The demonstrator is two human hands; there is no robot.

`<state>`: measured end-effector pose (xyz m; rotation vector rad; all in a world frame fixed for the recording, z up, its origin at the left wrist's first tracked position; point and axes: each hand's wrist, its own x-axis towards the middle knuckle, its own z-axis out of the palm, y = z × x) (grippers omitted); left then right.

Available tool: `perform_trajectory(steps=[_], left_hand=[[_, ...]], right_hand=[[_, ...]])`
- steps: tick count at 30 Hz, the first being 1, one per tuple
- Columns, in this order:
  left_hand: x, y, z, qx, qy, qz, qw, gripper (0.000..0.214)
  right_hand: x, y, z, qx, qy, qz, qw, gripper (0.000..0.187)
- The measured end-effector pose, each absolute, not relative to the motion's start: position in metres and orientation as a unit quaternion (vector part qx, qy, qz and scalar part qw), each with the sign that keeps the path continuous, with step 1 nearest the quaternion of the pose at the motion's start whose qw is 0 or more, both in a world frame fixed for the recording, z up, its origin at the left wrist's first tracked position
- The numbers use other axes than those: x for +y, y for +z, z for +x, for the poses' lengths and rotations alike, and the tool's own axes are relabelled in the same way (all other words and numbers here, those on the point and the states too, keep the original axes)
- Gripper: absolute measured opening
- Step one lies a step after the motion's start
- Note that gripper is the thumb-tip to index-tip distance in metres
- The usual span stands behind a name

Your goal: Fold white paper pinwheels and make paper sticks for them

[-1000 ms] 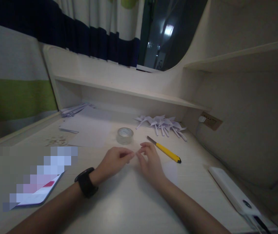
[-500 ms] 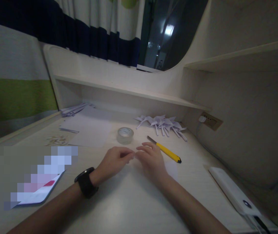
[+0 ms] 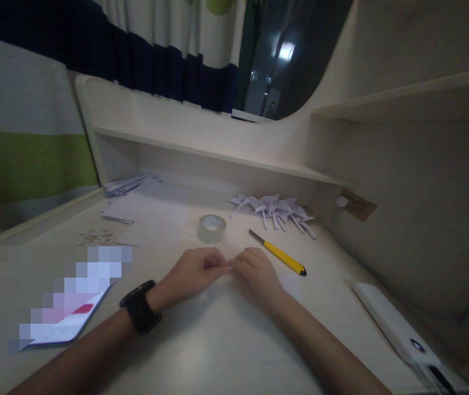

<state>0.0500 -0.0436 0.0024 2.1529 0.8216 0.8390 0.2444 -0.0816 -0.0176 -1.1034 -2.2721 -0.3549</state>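
Observation:
My left hand point(image 3: 195, 272), with a black watch point(image 3: 140, 307) on its wrist, is closed in a pinch of thumb and forefinger. My right hand point(image 3: 256, 274) meets it fingertip to fingertip, its fingers curled together. Whatever lies between the fingertips is too small and covered to make out. A bit of white paper point(image 3: 290, 284) shows on the desk beside my right wrist. Just beyond the hands lies a roll of clear tape point(image 3: 212, 229), and to the right a yellow utility knife point(image 3: 284, 257) with its blade out.
Folded paper pinwheels point(image 3: 278, 208) are piled at the back right. White sheets point(image 3: 152, 211), rolled paper sticks point(image 3: 125, 185) and a small heap of thin pieces point(image 3: 96, 236) lie back left. A phone point(image 3: 73, 323) is at left, a white power strip point(image 3: 391, 321) at right.
My right hand's fingers have curled in from a looser, spread pose. The two hands' fingertips now press closer together. Objects on the desk stay put.

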Motion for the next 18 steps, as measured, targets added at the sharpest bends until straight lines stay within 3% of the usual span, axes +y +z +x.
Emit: perform_trajectory(steps=[10,18], left_hand=[[-0.045,0.013,0.040,0.297,0.260,0.850,0.350,0.023],[-0.044,0.005,0.040,0.197,0.265,0.941,0.078,0.021]], right_hand=[[-0.082,-0.021,0.237,-0.873,-0.200,-0.403,0.187,0.010],[-0.082,-0.025,0.240,-0.859,-0.147,-0.448,0.199,0.014]])
